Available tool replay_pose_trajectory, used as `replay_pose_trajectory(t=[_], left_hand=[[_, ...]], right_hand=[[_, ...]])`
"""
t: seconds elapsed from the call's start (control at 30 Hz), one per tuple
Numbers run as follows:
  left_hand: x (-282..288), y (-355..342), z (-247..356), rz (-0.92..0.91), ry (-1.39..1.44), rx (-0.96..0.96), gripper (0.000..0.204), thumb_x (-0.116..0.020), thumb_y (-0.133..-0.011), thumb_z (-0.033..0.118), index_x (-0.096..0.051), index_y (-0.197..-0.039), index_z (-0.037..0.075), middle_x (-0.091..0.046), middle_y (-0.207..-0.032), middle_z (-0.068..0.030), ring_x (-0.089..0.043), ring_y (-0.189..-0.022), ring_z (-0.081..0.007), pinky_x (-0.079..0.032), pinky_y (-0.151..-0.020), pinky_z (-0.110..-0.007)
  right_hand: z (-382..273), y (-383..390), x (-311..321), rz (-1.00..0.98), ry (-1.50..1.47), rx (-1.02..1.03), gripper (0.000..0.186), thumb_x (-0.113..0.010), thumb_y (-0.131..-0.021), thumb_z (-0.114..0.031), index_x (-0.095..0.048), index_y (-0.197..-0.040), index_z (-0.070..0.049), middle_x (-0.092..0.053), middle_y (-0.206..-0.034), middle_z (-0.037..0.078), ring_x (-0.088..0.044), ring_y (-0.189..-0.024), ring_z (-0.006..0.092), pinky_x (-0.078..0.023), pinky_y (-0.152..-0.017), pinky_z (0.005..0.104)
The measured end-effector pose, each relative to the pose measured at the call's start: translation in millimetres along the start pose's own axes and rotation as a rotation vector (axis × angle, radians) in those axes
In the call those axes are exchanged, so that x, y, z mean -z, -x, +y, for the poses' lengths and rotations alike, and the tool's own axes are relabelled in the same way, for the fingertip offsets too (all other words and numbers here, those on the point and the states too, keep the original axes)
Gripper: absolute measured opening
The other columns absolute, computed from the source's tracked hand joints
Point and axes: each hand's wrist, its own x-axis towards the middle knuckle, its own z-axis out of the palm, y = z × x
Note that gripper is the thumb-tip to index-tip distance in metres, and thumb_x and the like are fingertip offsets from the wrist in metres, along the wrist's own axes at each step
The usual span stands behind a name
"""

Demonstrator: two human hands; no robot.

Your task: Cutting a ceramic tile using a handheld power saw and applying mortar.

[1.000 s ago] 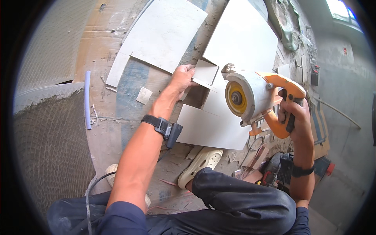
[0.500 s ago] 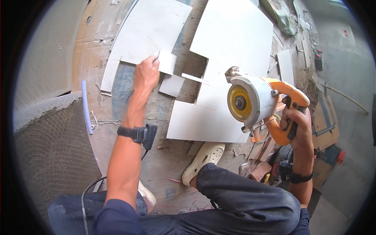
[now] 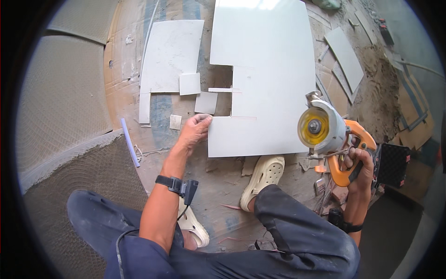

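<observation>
1. Head view, looking down: a large pale tile (image 3: 269,83) is seen lying flat on a dusty, cardboard-strewn floor (image 3: 218,186), a stepped notch cut into its left edge.
2. The left hand (image 3: 194,132) is set at the tile's lower-left corner, fingers curled together and pressed to the edge, pinching nothing that can be made out.
3. The right hand (image 3: 360,165) is wrapped tightly round the orange handle of a tile cutter (image 3: 325,132), held just off the tile's right edge, its yellow disc facing the camera.
4. The tile is judged stiff, fairly heavy and brittle, weakest at the narrow tongue beside the notch; it is best gripped by two opposite full edges, away from the cut.
5. Small square offcuts (image 3: 190,83) are scattered beside a second pale slab (image 3: 172,51) to the left.
6. A blue strip (image 3: 130,142) lies beside a mesh-covered raised surface (image 3: 60,93); a black case (image 3: 392,165) sits at right.
</observation>
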Motion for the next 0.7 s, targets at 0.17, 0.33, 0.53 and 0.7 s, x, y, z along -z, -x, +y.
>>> replay_pose_trajectory(t=[0.17,0.33,0.53,0.7], left_hand=[[-13.5,4.9,-14.8,-0.106,0.01,0.002,0.039,-0.072,-0.092,0.019,-0.059,-0.124,0.001,-0.068,-0.116,-0.0091,-0.066,-0.101,-0.0156,-0.055,-0.089,-0.032],[-25.2,3.9,-5.7,-0.111,0.019,0.047,0.038,-0.074,-0.088,0.013,-0.061,-0.122,0.001,-0.069,-0.116,-0.0111,-0.067,-0.104,-0.0205,-0.054,-0.094,-0.038],[-22.0,-3.4,-5.8,-0.134,0.001,0.089,0.039,-0.076,-0.086,0.012,-0.063,-0.121,0.002,-0.069,-0.115,-0.0107,-0.066,-0.106,-0.0216,-0.054,-0.095,-0.039],[-28.7,-2.9,-4.5,-0.128,-0.014,0.103,0.04,-0.078,-0.085,0.013,-0.063,-0.12,0.002,-0.069,-0.115,-0.0103,-0.065,-0.107,-0.0219,-0.053,-0.096,-0.04]], right_hand=[[44.5,17.5,46.5,0.053,-0.328,-0.059,0.029,-0.058,-0.092,-0.015,-0.053,-0.119,-0.003,-0.051,-0.077,-0.001,-0.05,-0.063,0.0103,-0.045,-0.059,0.0266],[85.9,18.6,91.2,0.05,-0.619,-0.096,0.026,-0.058,-0.092,-0.013,-0.055,-0.116,-0.005,-0.054,-0.08,0.001,-0.053,-0.064,0.0128,-0.049,-0.061,0.0291],[122.0,15.9,114.1,0.178,-0.756,-0.092,0.021,-0.058,-0.091,-0.013,-0.057,-0.11,-0.004,-0.056,-0.079,0.001,-0.055,-0.062,0.0132,-0.05,-0.058,0.029],[126.0,19.4,119.4,0.17,-0.762,-0.109,0.021,-0.058,-0.091,-0.013,-0.056,-0.11,-0.005,-0.055,-0.078,0.0,-0.053,-0.061,0.012,-0.049,-0.057,0.0284]])
